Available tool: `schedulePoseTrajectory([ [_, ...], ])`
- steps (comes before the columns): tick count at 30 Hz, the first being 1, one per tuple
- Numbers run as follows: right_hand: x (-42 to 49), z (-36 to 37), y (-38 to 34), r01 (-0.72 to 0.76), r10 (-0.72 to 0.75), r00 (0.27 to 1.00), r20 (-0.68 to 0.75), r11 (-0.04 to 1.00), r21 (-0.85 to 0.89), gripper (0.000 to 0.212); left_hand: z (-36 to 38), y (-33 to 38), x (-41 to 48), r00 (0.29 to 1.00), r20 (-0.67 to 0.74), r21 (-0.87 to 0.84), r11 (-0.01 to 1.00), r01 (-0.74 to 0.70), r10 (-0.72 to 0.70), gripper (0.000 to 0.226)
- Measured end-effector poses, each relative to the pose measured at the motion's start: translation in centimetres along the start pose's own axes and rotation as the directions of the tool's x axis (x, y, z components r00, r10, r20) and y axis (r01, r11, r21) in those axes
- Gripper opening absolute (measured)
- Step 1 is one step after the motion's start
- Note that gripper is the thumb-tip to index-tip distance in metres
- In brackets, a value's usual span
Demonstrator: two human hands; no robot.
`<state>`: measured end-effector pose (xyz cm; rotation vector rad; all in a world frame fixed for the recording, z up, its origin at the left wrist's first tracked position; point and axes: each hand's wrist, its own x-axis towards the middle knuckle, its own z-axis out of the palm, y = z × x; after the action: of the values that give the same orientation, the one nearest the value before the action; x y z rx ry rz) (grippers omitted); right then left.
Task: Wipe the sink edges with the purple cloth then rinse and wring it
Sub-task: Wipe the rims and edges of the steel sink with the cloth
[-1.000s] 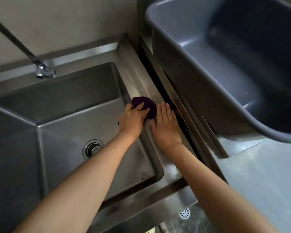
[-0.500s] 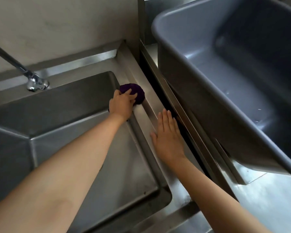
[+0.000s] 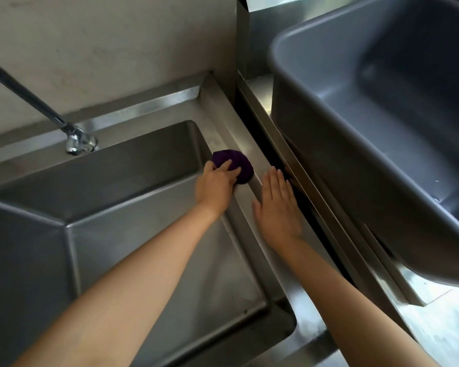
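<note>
A person's left hand [image 3: 217, 185] presses a balled purple cloth [image 3: 235, 165] under curled fingers on the sink's [image 3: 143, 215] right rim near its back corner, right hand [image 3: 276, 207] flat, fingers together, beside it; the cloth looks soft, light, best gripped whole.

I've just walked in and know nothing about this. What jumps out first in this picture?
The purple cloth stands out, bunched on the right rim of the steel sink, with the left hand pressing on it. Just beside it, the right hand lies flat and open on the same rim. A big grey plastic tub fills the upper right, and a faucet stands at the sink's back edge.
</note>
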<state>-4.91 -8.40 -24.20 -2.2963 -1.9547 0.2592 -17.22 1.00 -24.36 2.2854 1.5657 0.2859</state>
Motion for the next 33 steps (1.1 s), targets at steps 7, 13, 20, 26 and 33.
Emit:
schedulePoseTrajectory([
  [7,0.5,-0.3,-1.3,-0.016,0.017,1.000,-0.026,1.000,0.021,0.068,-0.6,-0.7,1.5,0.999,-0.006,-0.103,0.994,0.036,-0.037,0.035],
  [13,5.8,-0.9,-4.7,0.095,-0.099,0.995,0.014,0.983,0.159,0.071,-3.0,-2.0,3.0,0.951,0.302,-0.432,0.879,0.200,-0.068,0.037],
  [20,7.8,-0.5,-8.2,0.011,-0.009,1.000,0.014,0.995,-0.102,0.078,-6.6,-5.1,2.4,0.877,0.476,-0.766,0.461,0.447,-0.059,0.028],
  [26,9.0,1.1,-10.4,-0.048,0.041,0.999,-0.029,0.942,-0.333,0.065,-7.3,-11.2,2.1,0.971,0.052,-0.517,0.826,0.227,-0.234,0.039],
  [33,10.8,2.5,-11.0,-0.074,0.066,0.997,-0.035,0.933,-0.353,0.050,-7.9,-19.8,2.9,0.950,-0.108,0.130,0.943,0.306,-0.293,0.078],
])
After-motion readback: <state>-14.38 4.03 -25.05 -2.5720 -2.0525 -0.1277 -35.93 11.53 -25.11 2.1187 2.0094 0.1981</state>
